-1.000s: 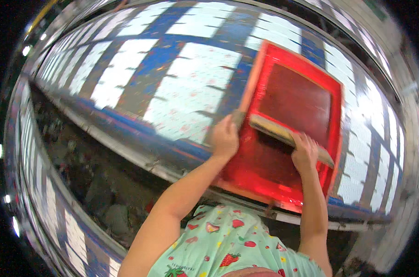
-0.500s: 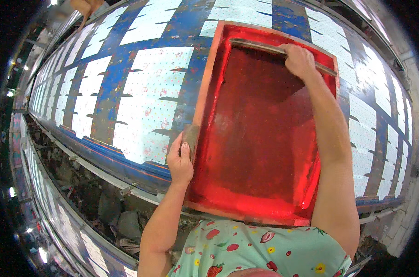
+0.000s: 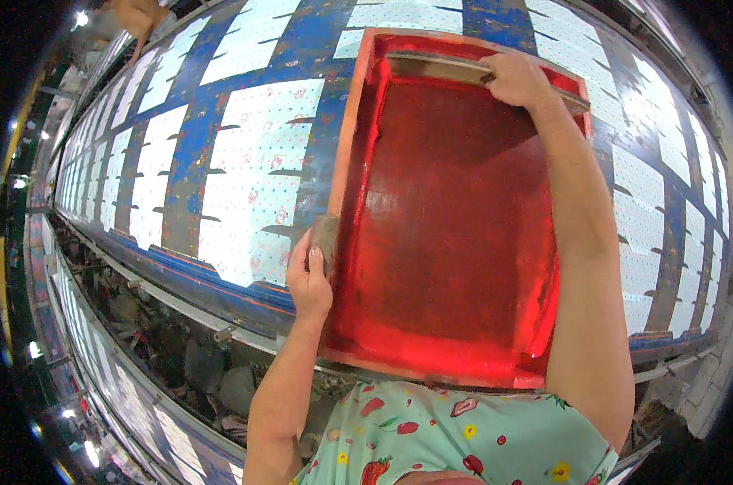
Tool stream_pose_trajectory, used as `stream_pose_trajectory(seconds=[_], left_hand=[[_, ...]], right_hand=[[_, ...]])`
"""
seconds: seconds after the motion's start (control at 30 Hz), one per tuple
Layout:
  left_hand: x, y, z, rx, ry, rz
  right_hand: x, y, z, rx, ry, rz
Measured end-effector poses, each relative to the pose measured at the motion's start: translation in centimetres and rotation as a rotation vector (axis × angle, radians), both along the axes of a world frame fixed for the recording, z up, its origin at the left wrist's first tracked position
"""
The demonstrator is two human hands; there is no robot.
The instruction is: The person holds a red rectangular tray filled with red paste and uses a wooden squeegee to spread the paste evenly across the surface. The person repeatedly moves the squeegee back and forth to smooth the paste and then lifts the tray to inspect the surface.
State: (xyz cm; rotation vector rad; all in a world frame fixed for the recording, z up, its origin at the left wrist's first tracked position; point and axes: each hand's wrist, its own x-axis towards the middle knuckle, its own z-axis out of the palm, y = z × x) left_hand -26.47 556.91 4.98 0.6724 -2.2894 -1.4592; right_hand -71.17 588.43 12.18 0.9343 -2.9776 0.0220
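Observation:
A screen-printing frame with red ink across its dark red mesh lies on the long printing table. My right hand grips a long squeegee lying crosswise at the frame's far end, its right end near the right rim. My left hand is closed on a worn grey-brown grip at the frame's left side. Pale printed fabric panels with small dots and flowers are laid out left of the frame and beyond it.
The table has blue and dark strips between the panels and a railed near edge. A gap with dark, cluttered items runs below it. Another person is at the far upper left. A pale structure stands at the right.
My right hand has pushed the squeegee from the middle of the frame to its far end, slightly farther since the last frame. My left hand stays at the left side. The view has shifted.

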Motion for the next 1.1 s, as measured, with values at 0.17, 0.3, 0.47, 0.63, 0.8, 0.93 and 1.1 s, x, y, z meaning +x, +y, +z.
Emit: stream_pose_trajectory(seconds=[0.17, 0.3, 0.47, 0.63, 0.8, 0.93, 1.1], left_hand=[[-0.2, -0.3, -0.5, -0.013, -0.002, 0.000], [-0.3, -0.8, -0.9, -0.078, 0.017, -0.038], [-0.5, -0.9, -1.6, -0.196, 0.056, 0.006], [-0.7, -0.9, -2.5, -0.174, 0.147, 0.045], [-0.8, -0.6, -2.6, -0.149, 0.218, 0.042], [-0.5, -0.1, -1.7, -0.255, 0.102, 0.039], [-0.3, 0.1, -0.9, -0.336, 0.028, 0.019]], right_hand=[[8.1, 0.0, 1.4, -0.022, -0.093, 0.014], [16.7, -0.2, 2.3, 0.029, -0.153, 0.021], [29.0, 0.5, 2.5, -0.008, -0.116, 0.044], [40.5, 0.6, 3.1, -0.080, -0.163, 0.013], [49.8, 0.7, 2.8, -0.135, -0.112, 0.009], [54.4, 0.7, 2.9, -0.160, -0.037, 0.044], [57.9, 0.9, 2.4, -0.161, -0.082, 0.027]])
